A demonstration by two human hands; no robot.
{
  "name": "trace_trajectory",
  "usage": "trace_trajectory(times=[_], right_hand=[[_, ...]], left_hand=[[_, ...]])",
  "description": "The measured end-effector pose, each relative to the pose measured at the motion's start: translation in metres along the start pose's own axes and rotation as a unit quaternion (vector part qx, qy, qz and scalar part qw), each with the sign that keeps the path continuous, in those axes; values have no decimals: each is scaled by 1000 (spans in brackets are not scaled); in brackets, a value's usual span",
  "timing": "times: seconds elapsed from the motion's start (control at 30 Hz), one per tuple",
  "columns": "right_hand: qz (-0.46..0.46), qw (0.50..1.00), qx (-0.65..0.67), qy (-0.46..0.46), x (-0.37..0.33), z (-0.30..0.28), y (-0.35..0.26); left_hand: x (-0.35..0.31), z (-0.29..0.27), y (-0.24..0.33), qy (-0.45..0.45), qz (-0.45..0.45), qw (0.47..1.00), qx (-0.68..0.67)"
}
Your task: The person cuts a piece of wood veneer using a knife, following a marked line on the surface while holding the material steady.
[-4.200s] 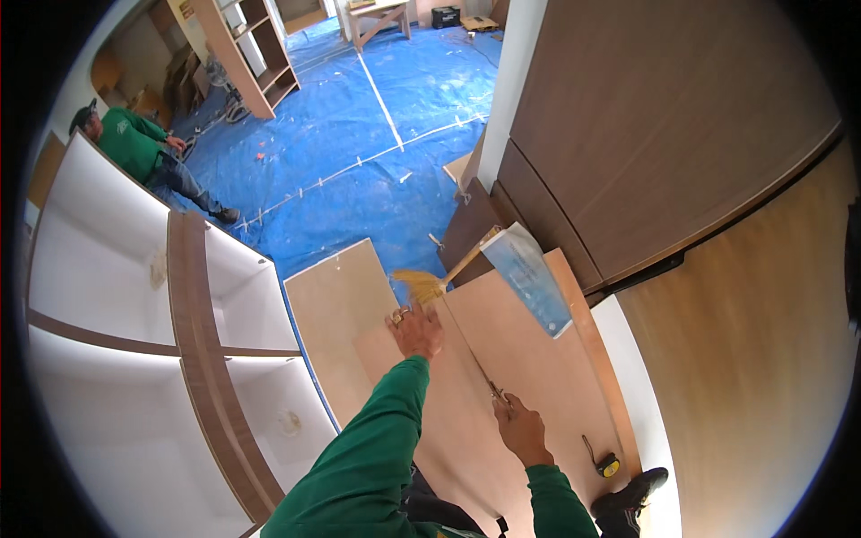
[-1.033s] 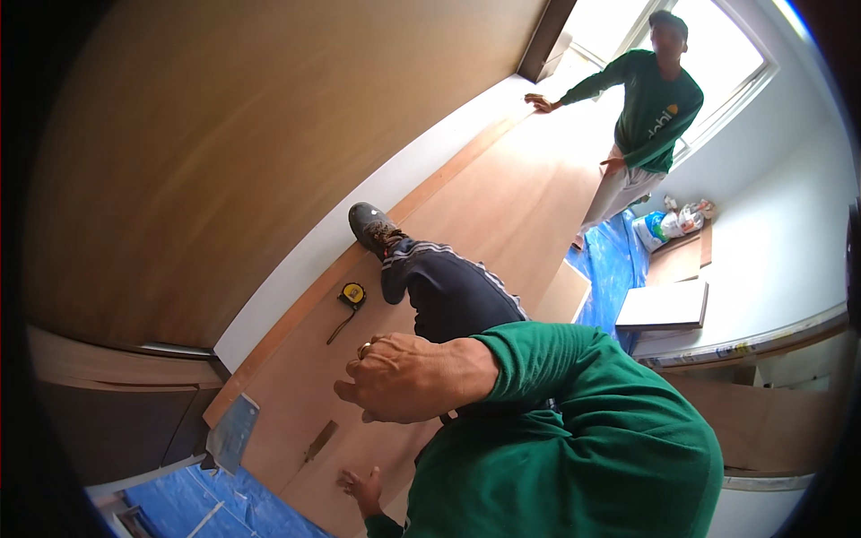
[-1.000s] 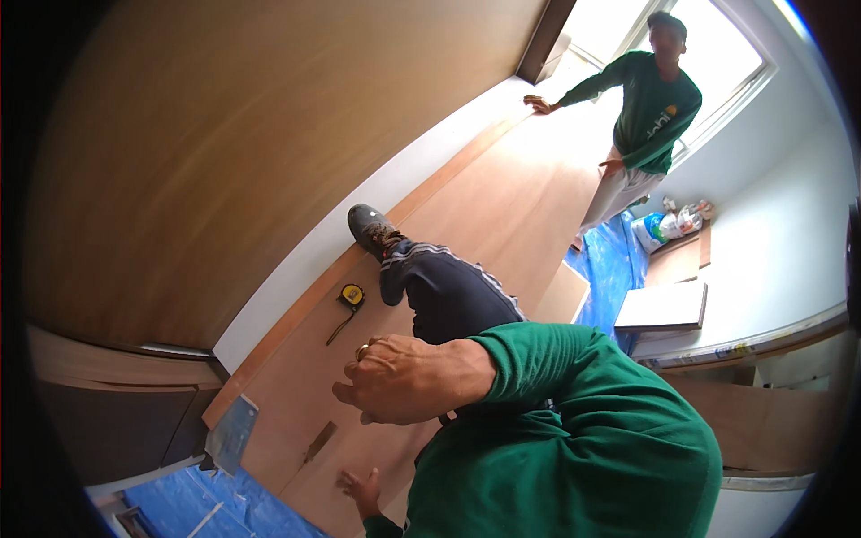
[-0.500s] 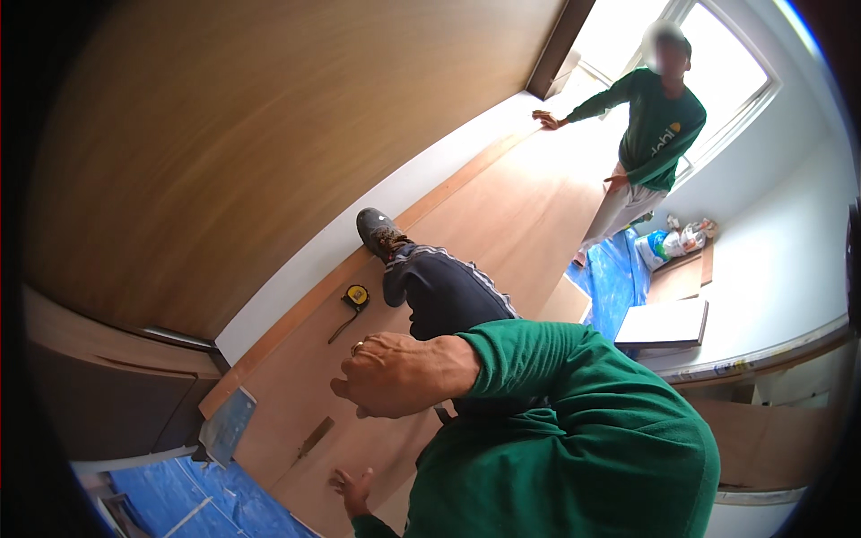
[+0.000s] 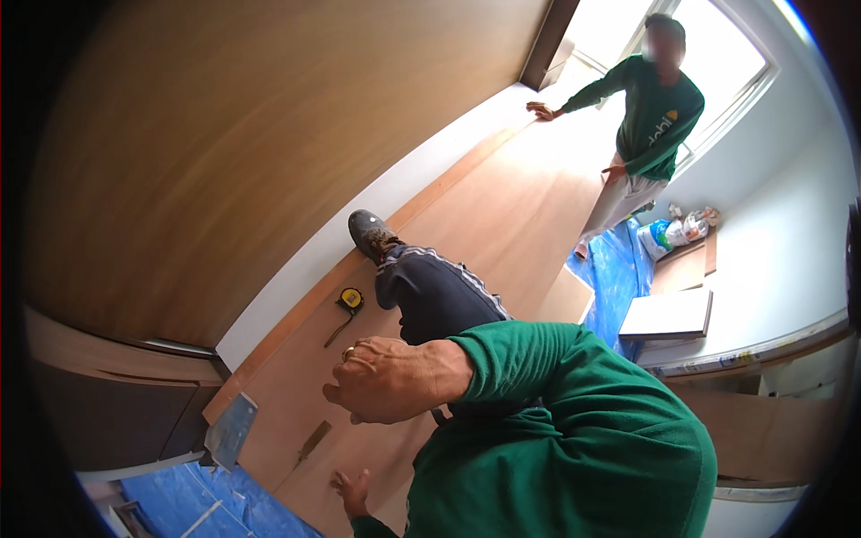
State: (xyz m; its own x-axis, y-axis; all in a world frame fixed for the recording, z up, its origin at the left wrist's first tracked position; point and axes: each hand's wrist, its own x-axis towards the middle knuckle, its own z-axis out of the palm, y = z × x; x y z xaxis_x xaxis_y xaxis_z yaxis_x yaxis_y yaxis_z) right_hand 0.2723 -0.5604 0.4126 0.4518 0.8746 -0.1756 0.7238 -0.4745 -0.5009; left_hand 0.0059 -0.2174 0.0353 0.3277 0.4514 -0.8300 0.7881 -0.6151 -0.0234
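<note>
My right hand (image 5: pixel 392 381), with a ring on one finger, hangs in front of my bent leg, its fingers curled under. Its palm side is hidden, so I cannot see what it holds, if anything. Lower down, my left hand (image 5: pixel 352 492) spreads its fingers at the reddish-brown wooden panel (image 5: pixel 287 448) and holds nothing. A narrow brownish tool (image 5: pixel 312 441) with a thin end lies on the panel near that hand. Farther up lies a yellow and black tape measure (image 5: pixel 350 299), a short length of its tape drawn out.
My shoe (image 5: pixel 370 235) rests by the panel's wooden edge strip. At the far end a co-worker (image 5: pixel 659 117) in green touches that strip. A grey metal plate (image 5: pixel 232 432) leans at the near corner. Blue sheeting (image 5: pixel 619 269) covers the floor, with bags (image 5: pixel 677 231) and boards (image 5: pixel 666 314) on it.
The whole view has shifted slightly. The co-worker's head has turned a little. Both my hands keep nearly the same pose, and the tape measure and narrow tool lie where they were.
</note>
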Motion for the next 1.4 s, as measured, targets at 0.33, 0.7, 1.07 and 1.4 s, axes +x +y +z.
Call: trace_trajectory(times=[0.33, 0.7, 1.07, 1.4], right_hand=[[-16, 1000, -21, -17, -4, -5, 4], [-14, 1000, -22, -6, -12, -9, 10], [6, 1000, -13, -16, -16, -8, 13], [3, 999, -27, -16, -17, -8, 13]], left_hand=[[4, 10, 5, 33, -5, 999, -1], [12, 10, 0, 30, 3, 1000, 2], [17, 7, -3, 14, 10, 1000, 6], [23, 13, -9, 13, 1, 1000, 16]])
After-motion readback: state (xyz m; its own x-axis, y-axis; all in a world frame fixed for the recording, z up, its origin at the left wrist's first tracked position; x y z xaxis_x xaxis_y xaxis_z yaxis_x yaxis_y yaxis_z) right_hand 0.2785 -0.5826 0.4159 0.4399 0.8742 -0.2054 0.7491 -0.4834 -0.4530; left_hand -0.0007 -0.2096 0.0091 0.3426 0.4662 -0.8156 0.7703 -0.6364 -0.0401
